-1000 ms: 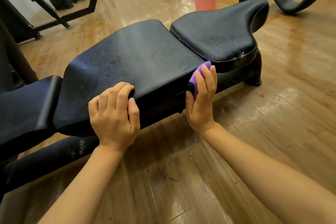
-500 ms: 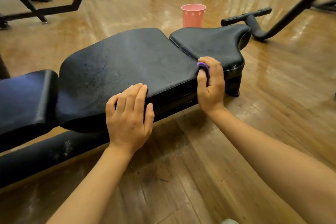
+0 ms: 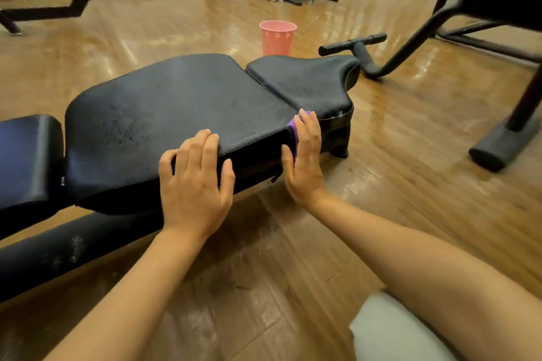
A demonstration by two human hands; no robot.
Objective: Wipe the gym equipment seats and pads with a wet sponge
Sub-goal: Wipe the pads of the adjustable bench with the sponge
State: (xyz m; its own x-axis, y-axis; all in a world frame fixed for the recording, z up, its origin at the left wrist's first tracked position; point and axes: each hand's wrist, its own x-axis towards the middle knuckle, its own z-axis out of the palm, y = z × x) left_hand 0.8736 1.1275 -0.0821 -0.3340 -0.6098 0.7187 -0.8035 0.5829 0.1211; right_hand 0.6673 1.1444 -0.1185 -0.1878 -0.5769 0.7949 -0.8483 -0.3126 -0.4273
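A black gym bench lies across the view, with a large back pad (image 3: 176,102) and a smaller seat pad (image 3: 305,82) to its right. My left hand (image 3: 195,182) rests on the back pad's near edge, fingers laid over the top. My right hand (image 3: 306,161) holds a purple sponge (image 3: 293,133) against the bench's near side, at the seam between the two pads. Thumb and fingers flank the sponge, and most of it is hidden behind my hand. Small wet marks show on the back pad's surface.
A pink bucket (image 3: 277,38) stands on the wooden floor behind the bench. A third pad (image 3: 26,155) and the frame tube (image 3: 58,249) are at the left. Another bench (image 3: 498,3) with a floor bar (image 3: 352,44) stands at the right. My grey-clad knee (image 3: 393,331) is at the bottom right.
My right hand went with the sponge from the side up over the seam's top edge, then back onto the side. My left hand slid slightly right along the pad edge. The view lifted.
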